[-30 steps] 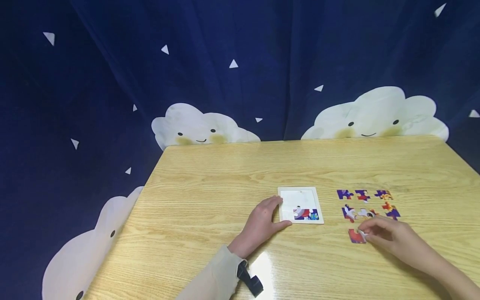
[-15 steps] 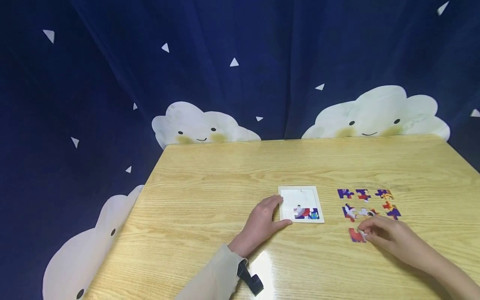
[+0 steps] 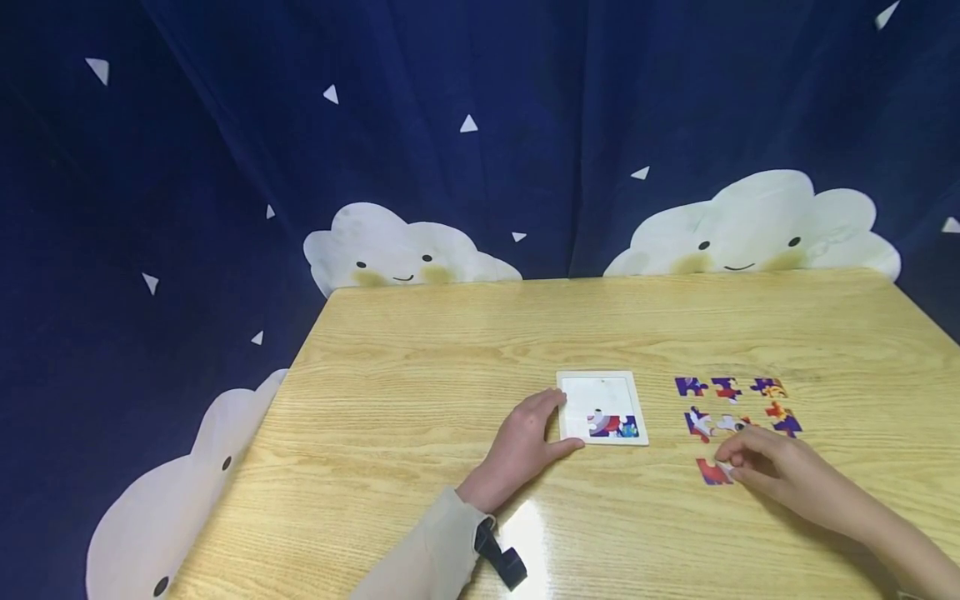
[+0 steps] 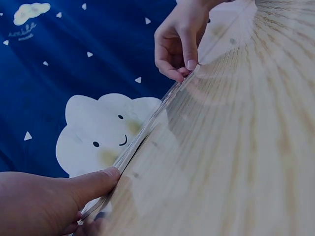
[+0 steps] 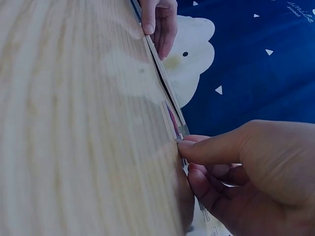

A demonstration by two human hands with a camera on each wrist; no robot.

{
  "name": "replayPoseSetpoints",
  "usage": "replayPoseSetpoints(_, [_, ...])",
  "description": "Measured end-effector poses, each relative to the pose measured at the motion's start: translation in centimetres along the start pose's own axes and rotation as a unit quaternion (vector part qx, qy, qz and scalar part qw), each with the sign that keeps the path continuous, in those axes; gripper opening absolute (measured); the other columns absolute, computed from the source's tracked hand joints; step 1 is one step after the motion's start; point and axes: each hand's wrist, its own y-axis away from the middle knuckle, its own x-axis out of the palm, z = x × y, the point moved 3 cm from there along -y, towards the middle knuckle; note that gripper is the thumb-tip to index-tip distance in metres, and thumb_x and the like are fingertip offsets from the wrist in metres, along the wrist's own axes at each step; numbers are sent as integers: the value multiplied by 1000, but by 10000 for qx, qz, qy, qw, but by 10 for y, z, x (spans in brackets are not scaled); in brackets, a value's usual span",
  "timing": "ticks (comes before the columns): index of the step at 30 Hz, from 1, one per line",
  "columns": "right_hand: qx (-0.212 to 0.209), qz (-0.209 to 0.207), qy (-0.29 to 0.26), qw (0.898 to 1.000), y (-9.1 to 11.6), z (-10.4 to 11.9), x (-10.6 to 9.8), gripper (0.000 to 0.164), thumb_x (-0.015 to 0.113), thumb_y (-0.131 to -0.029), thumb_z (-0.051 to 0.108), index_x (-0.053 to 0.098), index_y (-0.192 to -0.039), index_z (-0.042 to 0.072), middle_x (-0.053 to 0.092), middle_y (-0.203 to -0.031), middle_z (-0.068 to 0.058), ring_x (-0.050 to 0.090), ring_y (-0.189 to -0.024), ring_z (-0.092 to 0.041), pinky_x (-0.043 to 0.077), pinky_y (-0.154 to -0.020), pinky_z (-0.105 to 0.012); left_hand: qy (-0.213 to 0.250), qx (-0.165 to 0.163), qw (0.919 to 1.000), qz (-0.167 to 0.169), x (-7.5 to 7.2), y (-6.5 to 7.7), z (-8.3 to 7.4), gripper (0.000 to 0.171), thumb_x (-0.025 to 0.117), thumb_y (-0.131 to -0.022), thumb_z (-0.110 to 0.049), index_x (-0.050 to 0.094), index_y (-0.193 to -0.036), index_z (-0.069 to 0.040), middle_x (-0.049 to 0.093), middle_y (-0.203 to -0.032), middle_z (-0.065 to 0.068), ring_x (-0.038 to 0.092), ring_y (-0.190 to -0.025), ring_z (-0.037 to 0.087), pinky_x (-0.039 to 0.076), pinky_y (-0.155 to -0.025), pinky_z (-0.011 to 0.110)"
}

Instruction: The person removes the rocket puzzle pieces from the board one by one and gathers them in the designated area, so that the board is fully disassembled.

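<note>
A white square puzzle tray (image 3: pixel 600 393) lies on the table, with joined pieces (image 3: pixel 613 427) along its bottom right showing red, purple and a small globe. My left hand (image 3: pixel 519 450) holds the tray at its lower left, thumb on the bottom edge and fingers at the left edge. To the right, the thumb and index finger of my right hand (image 3: pixel 798 477) pinch the right side of a red jigsaw piece (image 3: pixel 708 472), low over the table. The fingers cover part of that piece. Edge-on, the coloured piece (image 5: pixel 172 118) appears beyond my fingertips in the right wrist view.
Several loose jigsaw pieces (image 3: pixel 726 387) lie in rows above my right hand, including a white-and-purple one (image 3: pixel 697 423) and an orange-and-purple one (image 3: pixel 783 418). The wooden table (image 3: pixel 420 358) ends at a dark blue curtain (image 3: pixel 450 67) with clouds.
Almost nothing moves. The view shifts very slightly; both hands keep their places at the tray and the red jigsaw piece.
</note>
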Motion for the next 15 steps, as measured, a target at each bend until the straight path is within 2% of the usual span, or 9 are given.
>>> replayPoseSetpoints(4, [87, 54, 11, 9999, 1, 0, -1, 12, 74, -86, 15, 66, -93, 21, 59, -80, 9, 47, -75, 9, 38, -64, -10, 23, -55, 10000, 64, 1, 0, 0, 68, 77, -80, -44, 58, -131, -4, 61, -136, 13, 57, -129, 24, 43, -111, 33])
replayPoseSetpoints(15, [212, -4, -60, 9998, 2, -1, -2, 27, 77, -78, 1, 66, -93, 21, 58, -81, 17, 49, -75, 8, 38, -64, -9, -74, -56, 9999, 80, 0, -1, 0, 67, 76, -82, -45, 58, -132, -4, 61, -136, 12, 57, -129, 24, 43, -111, 32])
